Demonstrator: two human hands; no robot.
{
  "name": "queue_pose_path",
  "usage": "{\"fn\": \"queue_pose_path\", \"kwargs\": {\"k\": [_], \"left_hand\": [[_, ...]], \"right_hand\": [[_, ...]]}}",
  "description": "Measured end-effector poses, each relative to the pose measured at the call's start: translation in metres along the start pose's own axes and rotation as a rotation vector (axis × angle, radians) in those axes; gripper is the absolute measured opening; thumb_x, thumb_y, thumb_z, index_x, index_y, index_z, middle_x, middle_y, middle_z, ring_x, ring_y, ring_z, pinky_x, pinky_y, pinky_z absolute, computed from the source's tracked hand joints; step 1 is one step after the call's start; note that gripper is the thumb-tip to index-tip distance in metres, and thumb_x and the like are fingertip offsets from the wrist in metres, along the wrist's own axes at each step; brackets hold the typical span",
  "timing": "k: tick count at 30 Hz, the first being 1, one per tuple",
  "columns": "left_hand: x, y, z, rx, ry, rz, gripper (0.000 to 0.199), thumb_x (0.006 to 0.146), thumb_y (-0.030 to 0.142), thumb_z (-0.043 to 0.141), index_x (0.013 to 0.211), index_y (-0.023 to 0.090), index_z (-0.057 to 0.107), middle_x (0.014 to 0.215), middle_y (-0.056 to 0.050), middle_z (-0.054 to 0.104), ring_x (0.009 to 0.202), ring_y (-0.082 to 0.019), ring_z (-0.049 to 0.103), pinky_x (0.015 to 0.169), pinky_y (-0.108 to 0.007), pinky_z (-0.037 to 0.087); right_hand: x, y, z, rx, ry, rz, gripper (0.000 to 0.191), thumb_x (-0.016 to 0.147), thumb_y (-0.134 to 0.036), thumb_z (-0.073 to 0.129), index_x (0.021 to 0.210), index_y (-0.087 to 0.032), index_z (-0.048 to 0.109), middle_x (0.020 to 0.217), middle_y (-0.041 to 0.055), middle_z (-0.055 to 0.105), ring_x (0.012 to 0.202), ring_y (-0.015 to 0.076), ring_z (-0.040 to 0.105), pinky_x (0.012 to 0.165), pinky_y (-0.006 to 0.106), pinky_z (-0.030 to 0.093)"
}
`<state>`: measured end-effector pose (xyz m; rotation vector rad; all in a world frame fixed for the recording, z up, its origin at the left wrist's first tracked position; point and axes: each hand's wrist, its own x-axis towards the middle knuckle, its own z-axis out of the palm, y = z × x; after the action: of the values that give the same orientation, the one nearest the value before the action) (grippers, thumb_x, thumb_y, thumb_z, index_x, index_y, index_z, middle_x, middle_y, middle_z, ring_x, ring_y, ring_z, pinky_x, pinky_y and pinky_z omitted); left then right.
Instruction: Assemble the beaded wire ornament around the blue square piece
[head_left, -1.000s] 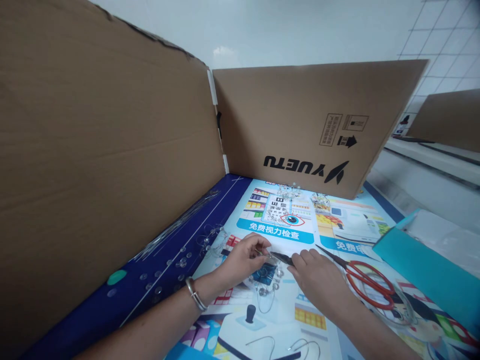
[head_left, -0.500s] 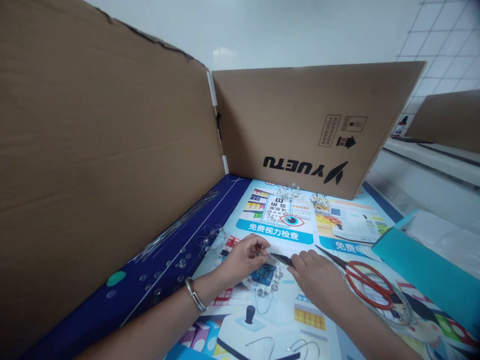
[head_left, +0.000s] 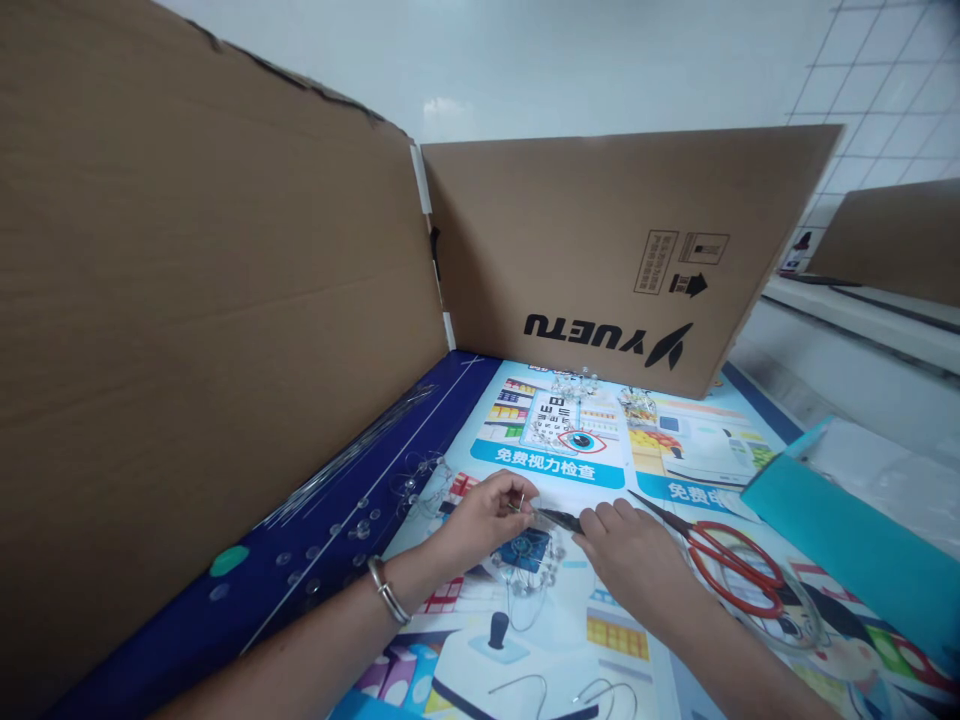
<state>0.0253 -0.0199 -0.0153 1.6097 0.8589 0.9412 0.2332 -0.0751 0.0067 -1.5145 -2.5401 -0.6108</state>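
My left hand [head_left: 499,512] is closed in a pinch on a thin wire piece, and a cluster of clear beads on looped wire [head_left: 529,585] hangs or lies just below the fingers. My right hand [head_left: 634,548] is wrapped round a pair of pliers [head_left: 559,518]; its narrow dark jaws reach left to the wire at my left fingertips. Whether the jaws grip the wire is too small to tell. Scissors with red-orange handles [head_left: 739,568] lie right beside my right hand, over a coil of clear tubing or wire [head_left: 810,625].
Tall cardboard panels [head_left: 615,220] stand behind and at left [head_left: 225,280]. Loose clear beads [head_left: 364,520], a beaded wire piece [head_left: 416,478] and straight wires [head_left: 352,450] lie at left. More beaded pieces [head_left: 576,385] sit at the back. A teal folder [head_left: 855,540] lies at right; bent wires [head_left: 607,690] in front.
The hanging beaded cluster has shifted slightly and bunched together. The pliers' jaws have tilted a little by my left fingertips. Both hands stay nearly where they were.
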Motion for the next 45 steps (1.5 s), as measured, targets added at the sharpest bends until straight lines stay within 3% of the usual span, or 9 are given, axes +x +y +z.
{"fn": "queue_pose_path", "kwargs": {"k": [12,20,26,32,39,45], "left_hand": [[0.001,-0.001,0.001,-0.026,0.030,-0.069,0.024,0.070,0.022,0.064,0.091,0.016,0.054,0.078,-0.001,0.055,0.067,-0.010,0.050,0.060,-0.022,0.042],[0.002,-0.006,0.002,-0.063,0.025,-0.034,0.016,0.070,0.018,0.062,0.084,0.015,0.055,0.078,-0.001,0.056,0.066,-0.009,0.050,0.060,-0.023,0.041],[0.003,-0.002,0.003,-0.199,0.006,-0.073,0.017,0.068,0.016,0.062,0.081,0.014,0.053,0.075,0.000,0.054,0.061,-0.008,0.049,0.058,-0.022,0.041],[0.001,-0.001,0.003,-0.163,0.003,-0.078,0.015,0.069,0.017,0.063,0.080,0.014,0.053,0.074,0.000,0.054,0.062,-0.008,0.050,0.059,-0.022,0.041],[0.003,0.009,0.005,-0.278,-0.006,-0.129,0.020,0.065,0.020,0.067,0.077,0.013,0.053,0.073,0.001,0.053,0.057,-0.007,0.050,0.058,-0.023,0.042],[0.003,0.002,0.003,-0.245,-0.001,-0.113,0.020,0.066,0.020,0.066,0.078,0.013,0.052,0.074,0.001,0.053,0.060,-0.007,0.050,0.058,-0.022,0.041]], "right_hand": [[0.000,0.001,-0.006,-0.014,-0.008,-0.003,0.015,0.088,-0.029,0.043,0.082,-0.019,0.053,0.073,0.0048,0.056,0.070,0.0202,0.048,0.058,0.031,0.028],[0.000,0.000,-0.005,0.002,-0.018,-0.014,0.016,0.089,-0.028,0.042,0.082,-0.019,0.053,0.073,0.0046,0.056,0.070,0.0198,0.048,0.059,0.031,0.029],[0.000,-0.003,-0.008,-0.061,-0.017,-0.006,0.013,0.087,-0.025,0.044,0.084,-0.018,0.054,0.073,0.0054,0.055,0.070,0.0198,0.048,0.057,0.031,0.028],[-0.002,-0.007,-0.013,-0.111,-0.026,-0.014,0.010,0.085,-0.024,0.047,0.087,-0.017,0.054,0.074,0.0058,0.054,0.069,0.0205,0.047,0.055,0.032,0.026],[0.002,-0.004,-0.014,-0.013,-0.048,0.042,0.013,0.086,-0.029,0.046,0.083,-0.019,0.054,0.074,0.0045,0.055,0.072,0.0214,0.048,0.059,0.033,0.028],[0.002,-0.004,-0.014,0.056,-0.080,0.069,0.013,0.085,-0.031,0.048,0.082,-0.021,0.054,0.076,0.0038,0.056,0.073,0.0209,0.049,0.060,0.031,0.028]]}}
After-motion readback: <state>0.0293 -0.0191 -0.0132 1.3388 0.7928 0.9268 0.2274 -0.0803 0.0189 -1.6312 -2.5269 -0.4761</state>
